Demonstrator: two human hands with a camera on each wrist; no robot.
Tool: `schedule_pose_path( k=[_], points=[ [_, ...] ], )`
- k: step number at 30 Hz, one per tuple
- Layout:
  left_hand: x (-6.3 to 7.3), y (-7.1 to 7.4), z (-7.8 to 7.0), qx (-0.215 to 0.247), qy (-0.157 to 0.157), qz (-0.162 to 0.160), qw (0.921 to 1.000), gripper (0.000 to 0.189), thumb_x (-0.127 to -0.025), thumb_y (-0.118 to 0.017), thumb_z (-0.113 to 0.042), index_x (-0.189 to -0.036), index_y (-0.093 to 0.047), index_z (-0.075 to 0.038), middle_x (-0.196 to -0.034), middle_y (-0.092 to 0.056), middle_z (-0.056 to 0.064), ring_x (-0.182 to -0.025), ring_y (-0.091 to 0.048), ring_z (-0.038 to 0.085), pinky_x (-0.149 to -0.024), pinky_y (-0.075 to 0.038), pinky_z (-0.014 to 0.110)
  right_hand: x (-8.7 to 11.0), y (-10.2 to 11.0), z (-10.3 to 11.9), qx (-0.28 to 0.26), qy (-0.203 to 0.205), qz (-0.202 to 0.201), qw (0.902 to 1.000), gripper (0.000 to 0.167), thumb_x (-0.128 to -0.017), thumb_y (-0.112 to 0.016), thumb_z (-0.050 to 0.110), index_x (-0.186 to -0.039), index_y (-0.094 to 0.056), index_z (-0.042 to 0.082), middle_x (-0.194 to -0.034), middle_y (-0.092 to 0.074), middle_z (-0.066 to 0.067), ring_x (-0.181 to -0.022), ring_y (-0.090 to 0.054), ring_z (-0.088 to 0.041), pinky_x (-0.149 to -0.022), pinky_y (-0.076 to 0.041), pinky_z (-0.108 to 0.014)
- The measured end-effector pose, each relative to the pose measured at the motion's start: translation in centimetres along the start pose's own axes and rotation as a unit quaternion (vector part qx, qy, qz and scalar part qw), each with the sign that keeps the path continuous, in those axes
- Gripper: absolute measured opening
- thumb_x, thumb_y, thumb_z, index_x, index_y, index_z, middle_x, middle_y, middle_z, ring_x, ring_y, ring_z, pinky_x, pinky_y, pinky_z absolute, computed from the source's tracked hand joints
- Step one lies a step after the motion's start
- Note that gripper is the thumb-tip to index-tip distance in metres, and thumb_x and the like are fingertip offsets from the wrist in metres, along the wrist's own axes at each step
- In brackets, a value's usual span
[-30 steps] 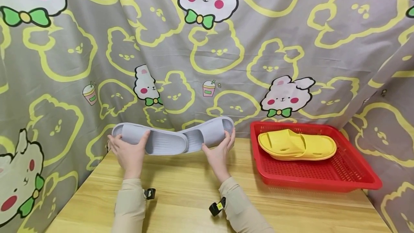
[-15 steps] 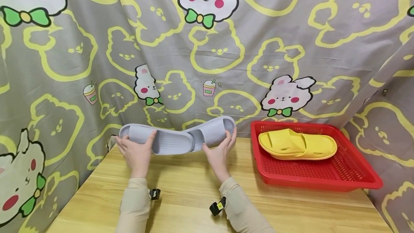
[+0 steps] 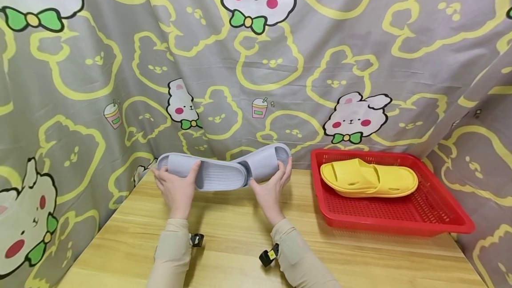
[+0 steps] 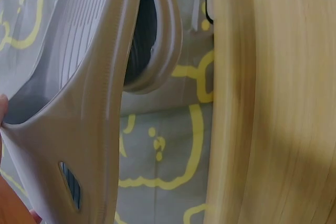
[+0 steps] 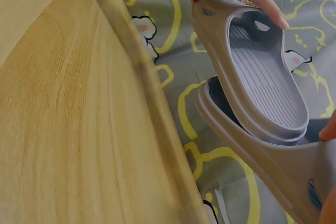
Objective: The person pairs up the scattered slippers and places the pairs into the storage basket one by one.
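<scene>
Two grey slippers are held up near the table's far edge, in line with their heels overlapping. My left hand [image 3: 178, 192] grips the left slipper [image 3: 222, 175] around its strap, thumb on the near side. My right hand [image 3: 272, 194] grips the right slipper [image 3: 262, 164] the same way. The left slipper's heel lies over the right one's sole and reaches close to its strap. In the right wrist view, the left slipper [image 5: 257, 72] sits partly inside the other slipper [image 5: 283, 166]. The left wrist view shows the left slipper's strap [image 4: 68, 140] from the side.
A red perforated basket [image 3: 372, 212] stands at the right of the wooden table [image 3: 228, 243]. Inside it lies a pair of yellow slippers [image 3: 368, 178], seemingly tucked together. A grey patterned curtain [image 3: 280, 79] hangs behind the table and at both sides.
My left hand has moved right with its slipper, so that slipper overlaps more of the right one. My right hand has stayed almost still.
</scene>
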State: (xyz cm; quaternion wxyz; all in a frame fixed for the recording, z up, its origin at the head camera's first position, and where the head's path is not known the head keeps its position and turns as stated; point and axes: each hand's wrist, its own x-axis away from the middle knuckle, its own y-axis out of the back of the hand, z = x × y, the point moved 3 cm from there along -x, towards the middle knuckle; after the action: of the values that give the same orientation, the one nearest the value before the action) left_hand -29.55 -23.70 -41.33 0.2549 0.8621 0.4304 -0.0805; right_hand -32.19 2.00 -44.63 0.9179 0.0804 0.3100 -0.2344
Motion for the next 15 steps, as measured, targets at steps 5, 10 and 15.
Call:
schedule_pose_path(
  k=[5, 10, 15],
  points=[
    [0.28, -0.39, -0.23, -0.002, 0.002, 0.014, 0.9999, 0.116, -0.066, -0.070, -0.076, -0.138, -0.027, 0.005, -0.163, 0.004, 0.023, -0.151, -0.007, 0.040, -0.113, -0.028, 0.056, -0.02, -0.04, -0.09, -0.001, -0.004, 0.001, 1.0000, 0.092, -0.057, -0.082, 0.005, -0.135, -0.034, -0.002, -0.162, -0.003, -0.015, -0.149, -0.008, -0.030, -0.117, -0.017, -0.052],
    [0.64, -0.58, -0.32, 0.003, 0.007, 0.019, 0.9998, 0.112, -0.066, -0.070, -0.076, -0.134, -0.029, 0.004, -0.162, 0.006, 0.024, -0.150, -0.005, 0.040, -0.111, -0.029, 0.058, -0.02, 0.01, -0.04, 0.007, 0.005, -0.006, 0.9999, 0.091, -0.057, -0.082, 0.006, -0.134, -0.035, -0.001, -0.163, -0.003, -0.014, -0.148, -0.008, -0.031, -0.117, -0.015, -0.053],
    [0.90, -0.84, -0.22, 0.007, 0.020, 0.029, 0.9993, 0.109, -0.067, -0.070, -0.075, -0.131, -0.029, 0.002, -0.162, 0.006, 0.025, -0.149, -0.009, 0.042, -0.105, -0.035, 0.060, -0.07, 0.18, 0.23, 0.022, 0.030, -0.020, 0.9991, 0.091, -0.057, -0.084, 0.008, -0.133, -0.035, -0.003, -0.162, -0.005, -0.017, -0.148, -0.010, -0.032, -0.116, -0.015, -0.054]
  ],
)
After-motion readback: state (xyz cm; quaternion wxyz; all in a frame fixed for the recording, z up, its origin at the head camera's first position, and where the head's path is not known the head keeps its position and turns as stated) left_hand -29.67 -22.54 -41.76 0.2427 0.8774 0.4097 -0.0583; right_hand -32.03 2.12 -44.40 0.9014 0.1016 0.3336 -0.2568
